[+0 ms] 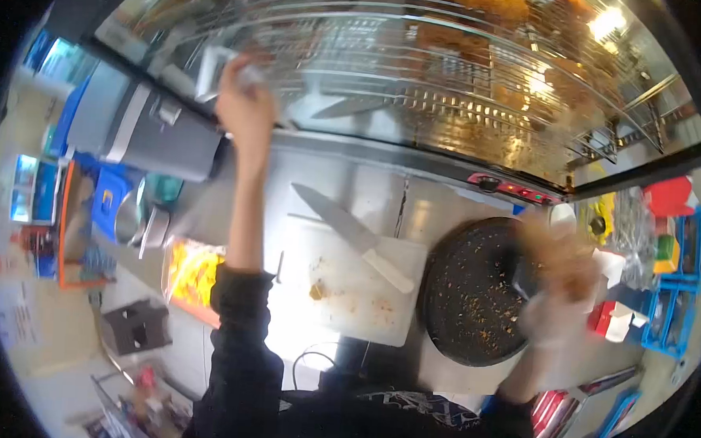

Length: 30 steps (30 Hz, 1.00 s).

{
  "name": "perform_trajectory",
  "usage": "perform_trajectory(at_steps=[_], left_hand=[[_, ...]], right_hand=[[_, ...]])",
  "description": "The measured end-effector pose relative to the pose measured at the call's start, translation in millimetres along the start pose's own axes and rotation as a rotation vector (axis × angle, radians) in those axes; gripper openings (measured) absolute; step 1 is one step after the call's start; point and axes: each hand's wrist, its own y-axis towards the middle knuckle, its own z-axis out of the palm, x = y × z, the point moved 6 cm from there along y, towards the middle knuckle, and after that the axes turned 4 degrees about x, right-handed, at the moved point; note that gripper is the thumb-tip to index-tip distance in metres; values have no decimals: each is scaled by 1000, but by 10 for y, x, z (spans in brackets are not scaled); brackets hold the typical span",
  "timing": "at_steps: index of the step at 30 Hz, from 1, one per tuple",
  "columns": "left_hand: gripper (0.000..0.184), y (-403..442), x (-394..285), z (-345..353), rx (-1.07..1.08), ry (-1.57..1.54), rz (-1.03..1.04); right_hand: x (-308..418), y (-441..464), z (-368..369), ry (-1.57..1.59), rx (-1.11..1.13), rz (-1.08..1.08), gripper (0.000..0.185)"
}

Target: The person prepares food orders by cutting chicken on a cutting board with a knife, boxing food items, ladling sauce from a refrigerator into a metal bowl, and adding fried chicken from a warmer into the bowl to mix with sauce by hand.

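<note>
Well, cutting board [346,310]: one; its right edge lies just beside the pan, and a strip of counter [369,158] runs between its far edge and the cabinet.
Knife [339,218]: one, slanting over the board's far edge, tip beyond it, handle near the right edge.
Scrap [317,291]: one larger bit on the board, among crumbs too small to count.
Pan [473,301]: one, round and black, right of the board, scattered with crumbs.
Cabinet [354,144]: one, beyond the board, with wire racks and several brown pieces [488,4]; blur prevents a count.
Yellow food [193,273]: one clear-wrapped batch, left of the board.
Left hand [247,99]: beyond the board's far-left corner, fingers curled beside a white frame [210,73]; I cannot tell whether it grips.
Right hand [547,318]: right of the board, blurred, grasping brown food [561,258] over the pan's right side.
</note>
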Motion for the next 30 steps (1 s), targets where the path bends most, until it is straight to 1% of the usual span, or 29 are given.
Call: perform_trajectory(at_steps=[1, 2, 3, 4, 5, 7, 9, 10, 11, 12, 13, 14, 15, 16, 17, 19, 20, 21, 23, 24, 25, 27, 28, 29, 30], left_hand=[[36, -17, -187, 37, 28, -25, -42], [35, -69, -318, 70, 65, -54, -80], [35, -120, -389, 108, 73, -36, -78], [36, -133, -473, 152, 83, -71, -38], [37, -199, -579, 184, 97, -103, -1], [43, -291, -794, 245, 259, -144, -195], [43, -371, -953, 339, 163, -13, -12], [43, -441, -974, 374, 167, -3, -13], [45, -461, -1015, 435, 237, -69, -36], [47, -460, -1066, 486, 299, -141, -63], [47, -434, -1138, 471, 288, -151, -76], [48, -422, -1235, 460, 324, -238, -65], [51, -446, -1281, 468, 365, -327, -52], [53, -450, -1248, 534, 391, -312, -22], [53, -454, -1203, 493, 397, -329, -33], [54, -432, -1173, 403, 485, -484, 15], [56, -417, -1138, 322, 480, -509, 86], [56, -450, -1043, 227, 476, -522, 65], [56, -509, -884, -141, 356, -491, 136], [60, -529, -723, -236, 364, -407, 148], [54, -616, -574, -374, 394, -467, 65], [48, -825, -423, -792, 444, -541, -49], [48, -944, -340, -949, 466, -555, -74], [48, -1097, -232, -1080, 512, -537, -129], [47, -1272, -111, -1175, 563, -516, -188]], right_hand=[[-173, -419, 244, 232, 146, 163, 18], [-443, -814, 501, 501, 303, 241, 25], [-406, -1114, 953, 925, 264, 480, 26], [-617, -1558, 1389, 953, 467, 595, 24], [-764, -1887, 1810, 664, 548, 434, 20], [-650, -2119, 2223, 403, 628, 274, 18], [-269, -2049, 2311, -37, 532, -229, 13], [-330, -2302, 2434, -72, 607, -210, 14], [-266, -2285, 2347, -72, 612, -211, 14], [-207, -2198, 2191, 40, 674, -150, 16], [-216, -2162, 2083, 146, 737, -88, 20], [-282, -2215, 2016, 130, 751, -87, 20], [-421, -2254, 1931, -6, 694, 41, 28], [-508, -2274, 1891, -84, 661, 111, 32], [-580, -2280, 1847, -159, 631, 184, 36], [-469, -2085, 1915, -582, 741, -30, 44], [-291, -2012, 1882, -572, 720, 3, 41], [-262, -2107, 1975, -589, 737, 7, 41], [-136, -2275, 2092, -550, 528, 41, 38], [-96, -2193, 2351, -363, 782, 352, 40], [-112, -2264, 2489, -369, 771, 363, 40], [-135, -2364, 2714, -560, 664, 95, 38], [-93, -2280, 2688, -569, 640, 93, 38], [-79, -2228, 2628, -483, 716, 145, 39], [-133, -2171, 2510, -517, 688, 103, 41]])
